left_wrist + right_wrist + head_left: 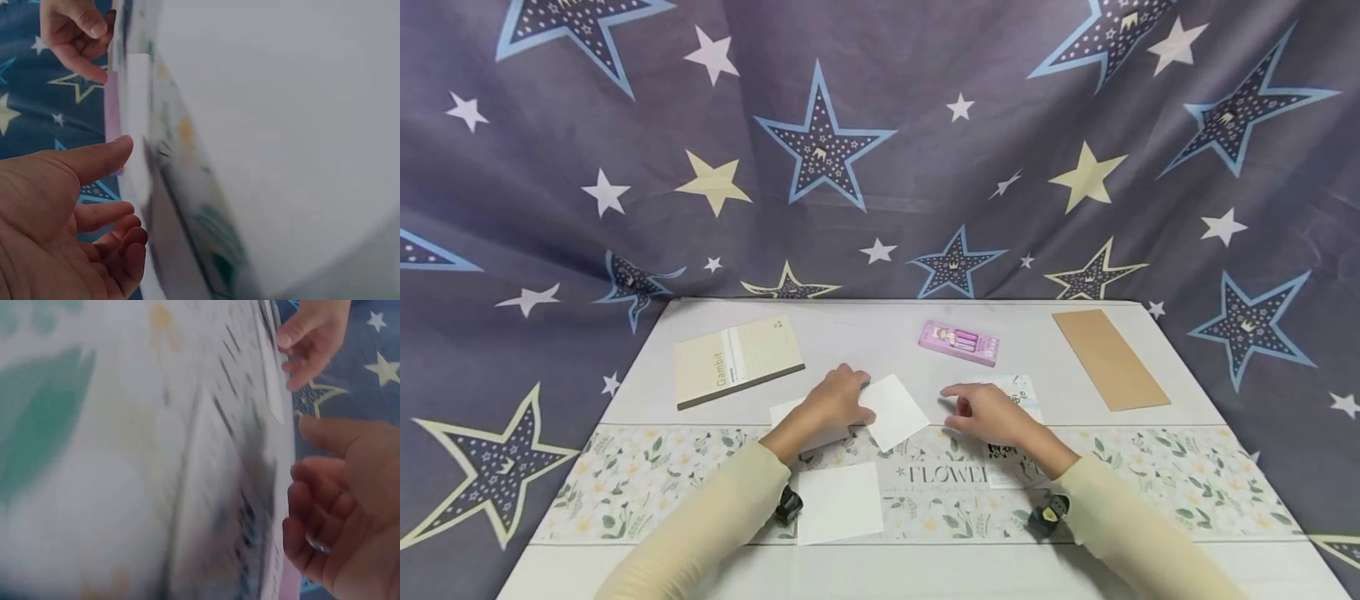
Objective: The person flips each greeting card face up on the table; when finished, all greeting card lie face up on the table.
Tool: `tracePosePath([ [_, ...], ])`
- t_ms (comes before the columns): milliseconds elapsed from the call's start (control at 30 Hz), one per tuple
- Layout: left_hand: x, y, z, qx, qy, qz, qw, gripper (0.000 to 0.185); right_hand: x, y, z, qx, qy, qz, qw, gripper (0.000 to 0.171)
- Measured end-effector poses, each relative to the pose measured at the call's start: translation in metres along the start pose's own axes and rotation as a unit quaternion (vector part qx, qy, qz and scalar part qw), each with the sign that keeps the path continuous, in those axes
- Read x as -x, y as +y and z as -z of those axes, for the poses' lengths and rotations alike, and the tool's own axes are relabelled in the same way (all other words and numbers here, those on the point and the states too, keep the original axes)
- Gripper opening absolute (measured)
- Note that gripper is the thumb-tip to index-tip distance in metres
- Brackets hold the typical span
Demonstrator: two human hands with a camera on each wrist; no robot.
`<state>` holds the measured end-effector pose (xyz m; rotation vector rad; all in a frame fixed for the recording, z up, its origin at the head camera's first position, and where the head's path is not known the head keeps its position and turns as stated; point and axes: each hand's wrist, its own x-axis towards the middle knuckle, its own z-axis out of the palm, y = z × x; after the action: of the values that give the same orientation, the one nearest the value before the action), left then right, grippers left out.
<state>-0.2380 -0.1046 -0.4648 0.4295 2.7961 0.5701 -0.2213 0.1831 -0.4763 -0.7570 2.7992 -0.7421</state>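
The left hand [831, 402] rests with relaxed fingers on the near-left edge of a white paper square [892, 411], which lies corner-forward between both hands. The right hand [988, 414] hovers just right of it, loosely open, index finger pointing toward the sheet.

A dark grey-blue curtain [880, 142] printed with blue, white and cream stars is hung as a backdrop behind the hands. A pale table [865, 329] is set below them, crossed by a floral runner [1180, 479].
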Motion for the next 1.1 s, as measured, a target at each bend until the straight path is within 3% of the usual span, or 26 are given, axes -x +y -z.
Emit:
tracePosePath([
  [133, 0.001, -0.005, -0.003, -0.010, 0.004, 0.004, 0.9999, 0.075, -0.009, -0.009, -0.011, 0.003, -0.006, -0.027, 1.000, 0.050],
  [433, 0.002, -0.006, -0.006, -0.011, 0.019, 0.007, 0.9997, 0.067, -0.021, -0.024, -0.020, 0.028, -0.030, -0.010, 0.999, 0.052],
  [800, -0.002, -0.004, -0.005, 0.020, 0.018, 0.017, 0.9995, 0.063, -0.022, -0.027, -0.027, 0.050, -0.013, -0.046, 0.998, 0.049],
  [967, -0.003, -0.005, -0.003, 0.026, 0.014, 0.014, 0.9995, 0.052, -0.023, -0.028, -0.027, 0.048, -0.018, -0.053, 0.997, 0.050],
  [1100, -0.005, -0.007, -0.001, 0.049, 0.020, 0.000, 0.9986, 0.033, -0.022, -0.028, -0.024, 0.031, -0.027, -0.056, 0.998, 0.051],
])
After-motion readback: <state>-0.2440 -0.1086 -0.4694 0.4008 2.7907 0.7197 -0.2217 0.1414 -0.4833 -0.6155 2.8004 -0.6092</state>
